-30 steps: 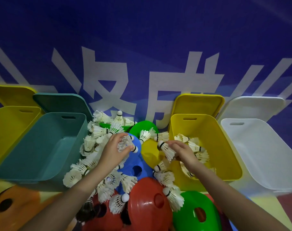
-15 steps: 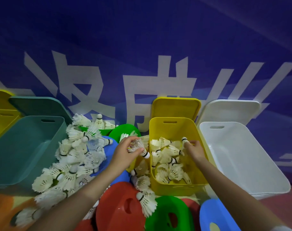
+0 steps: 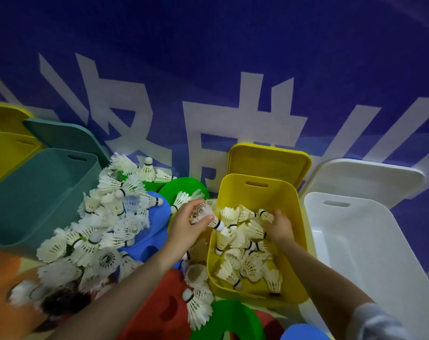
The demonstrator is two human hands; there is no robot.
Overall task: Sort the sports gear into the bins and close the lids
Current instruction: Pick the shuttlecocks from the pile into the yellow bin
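Feathers, white and splayed in a cone, form the shuttlecock (image 3: 209,218) pinched in the left hand (image 3: 186,227) grip over the glossy yellow bin (image 3: 299,231) rim, cork tip aimed right and down; right hand (image 3: 281,225) grip, inside, curls on another shuttle (image 3: 266,214).

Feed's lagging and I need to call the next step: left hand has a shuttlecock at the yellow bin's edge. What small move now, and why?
Probably carry the left hand slightly right and release. Its grip holds a shuttlecock right at the left rim of the yellow bin, cork end already pointing in. That bin already holds the sorted shuttlecocks, and the right hand is inside at its far side, clear of the drop spot.
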